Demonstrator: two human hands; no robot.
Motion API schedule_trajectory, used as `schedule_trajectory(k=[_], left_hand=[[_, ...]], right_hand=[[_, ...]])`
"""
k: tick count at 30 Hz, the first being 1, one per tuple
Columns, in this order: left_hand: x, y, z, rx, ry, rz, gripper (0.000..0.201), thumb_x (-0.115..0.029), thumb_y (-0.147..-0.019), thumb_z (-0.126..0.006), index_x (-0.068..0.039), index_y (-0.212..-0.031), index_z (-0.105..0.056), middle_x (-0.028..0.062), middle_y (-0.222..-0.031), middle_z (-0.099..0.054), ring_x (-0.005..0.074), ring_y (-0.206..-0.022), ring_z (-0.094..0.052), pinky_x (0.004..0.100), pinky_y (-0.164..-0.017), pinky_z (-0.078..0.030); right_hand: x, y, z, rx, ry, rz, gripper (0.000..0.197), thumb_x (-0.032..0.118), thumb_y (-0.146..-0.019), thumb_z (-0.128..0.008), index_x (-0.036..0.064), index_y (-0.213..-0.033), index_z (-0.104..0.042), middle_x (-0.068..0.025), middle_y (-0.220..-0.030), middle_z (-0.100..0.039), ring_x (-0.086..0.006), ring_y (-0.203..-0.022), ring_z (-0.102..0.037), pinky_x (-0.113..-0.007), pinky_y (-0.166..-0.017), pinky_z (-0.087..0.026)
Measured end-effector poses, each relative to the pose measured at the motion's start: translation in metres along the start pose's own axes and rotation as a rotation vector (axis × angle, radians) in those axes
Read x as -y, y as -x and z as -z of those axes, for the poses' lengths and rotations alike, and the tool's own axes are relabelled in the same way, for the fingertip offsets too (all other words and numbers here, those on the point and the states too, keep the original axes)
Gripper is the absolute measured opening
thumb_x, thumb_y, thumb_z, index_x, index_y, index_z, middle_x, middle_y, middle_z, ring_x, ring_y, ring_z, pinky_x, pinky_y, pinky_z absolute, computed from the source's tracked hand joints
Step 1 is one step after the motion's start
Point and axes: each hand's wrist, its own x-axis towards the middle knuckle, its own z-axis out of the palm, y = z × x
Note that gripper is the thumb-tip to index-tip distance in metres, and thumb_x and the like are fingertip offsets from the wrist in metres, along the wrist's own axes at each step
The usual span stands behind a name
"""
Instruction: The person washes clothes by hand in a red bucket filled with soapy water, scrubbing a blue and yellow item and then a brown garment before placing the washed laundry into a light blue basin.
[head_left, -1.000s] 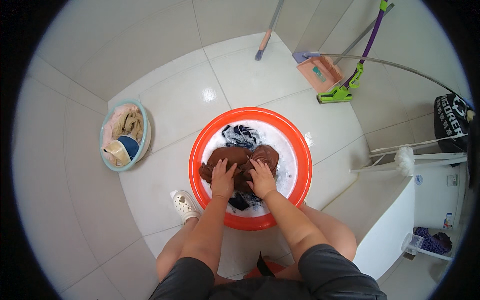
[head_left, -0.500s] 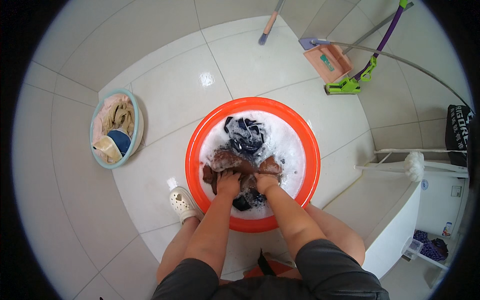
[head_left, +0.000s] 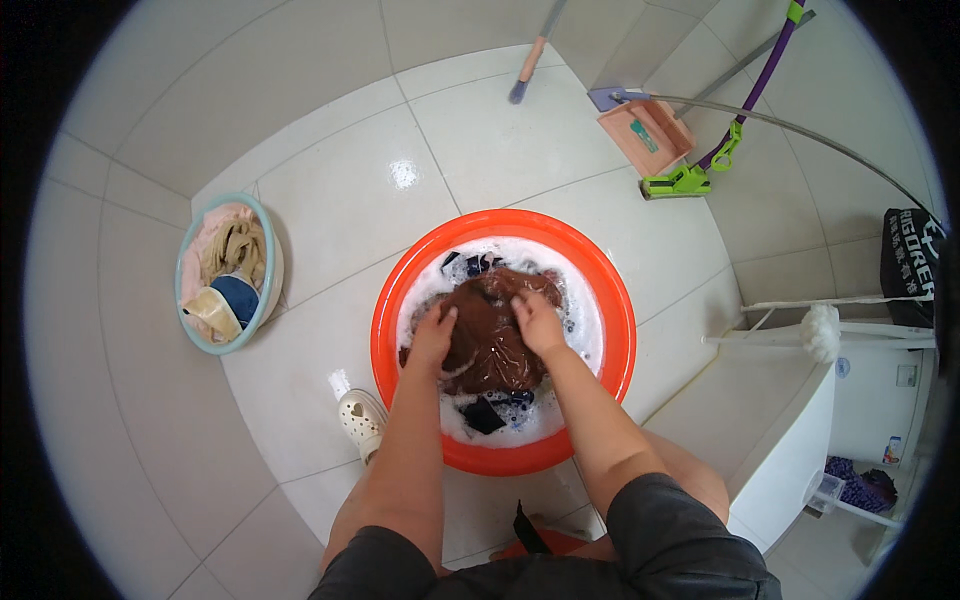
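A round orange basin (head_left: 610, 300) full of soapy water stands on the white tiled floor in front of me. A wet brown garment (head_left: 490, 335) lies spread in the middle of it, with dark blue cloth (head_left: 487, 412) showing at the near and far sides. My left hand (head_left: 434, 332) presses down on the brown garment's left side, fingers curled into the fabric. My right hand (head_left: 537, 320) grips its right upper part. Both forearms reach in from below.
A pale green basin (head_left: 262, 240) with beige and blue laundry sits on the floor to the left. A white clog (head_left: 362, 417) is beside the orange basin. A dustpan (head_left: 648, 135), mop and broom handles lean at the upper right; a white cabinet (head_left: 780, 450) stands at the right.
My hands have pushed forward across the basin, spreading the brown garment out over the dark cloth. The view has shifted, so the basin sits lower and more central.
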Motion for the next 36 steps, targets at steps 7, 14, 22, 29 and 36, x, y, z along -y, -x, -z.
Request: schedule_trajectory(k=[7,14,22,29,36], left_hand=[[0.019,0.008,-0.007,0.004,0.146,0.136,0.030,-0.018,-0.091,-0.045,-0.006,-0.117,-0.053,0.0086,-0.113,-0.055,0.0204,-0.102,-0.052,0.0314,-0.090,-0.039],[-0.034,0.013,-0.026,0.073,0.958,0.203,0.028,-0.033,-0.090,-0.047,-0.008,-0.096,-0.059,0.0075,-0.093,-0.060,0.0193,-0.089,-0.056,0.0311,-0.081,-0.045],[-0.010,0.002,-0.066,0.073,0.549,0.242,0.038,-0.043,-0.091,-0.043,-0.009,-0.090,-0.059,0.0011,-0.078,-0.057,0.0116,-0.069,-0.052,0.0280,-0.061,-0.043],[0.002,-0.002,-0.052,0.159,0.925,0.221,0.027,-0.035,-0.089,-0.050,-0.010,-0.078,-0.055,-0.0018,-0.071,-0.051,0.0132,-0.065,-0.050,0.0295,-0.059,-0.043],[-0.035,0.009,-0.067,-0.048,0.413,0.397,0.035,-0.033,-0.091,-0.048,-0.002,-0.106,-0.055,0.0068,-0.098,-0.058,0.0169,-0.091,-0.052,0.0274,-0.079,-0.043]], right_hand=[[0.003,0.013,-0.012,0.444,0.192,-0.259,0.037,0.034,-0.089,-0.044,0.0004,-0.098,-0.057,-0.0236,-0.096,-0.057,-0.0373,-0.094,-0.054,-0.042,-0.084,-0.041],[0.094,0.029,0.011,-0.114,-0.438,-0.293,0.030,0.026,-0.095,-0.039,-0.0011,-0.097,-0.053,-0.0157,-0.091,-0.059,-0.0202,-0.084,-0.053,-0.034,-0.077,-0.043],[0.108,0.004,0.005,-0.163,0.079,0.007,0.025,0.025,-0.079,-0.060,0.0052,-0.065,-0.056,-0.0167,-0.070,-0.058,-0.0353,-0.064,-0.055,-0.040,-0.054,-0.043],[0.112,0.035,-0.020,-0.147,-0.260,0.047,0.026,0.023,-0.082,-0.056,0.0013,-0.067,-0.056,-0.0213,-0.068,-0.056,-0.0380,-0.062,-0.055,-0.041,-0.056,-0.044],[0.032,-0.023,0.005,-0.403,-0.123,-0.331,0.023,0.025,-0.088,-0.049,0.0022,-0.086,-0.054,-0.0234,-0.081,-0.057,-0.0416,-0.079,-0.053,-0.044,-0.072,-0.043]])
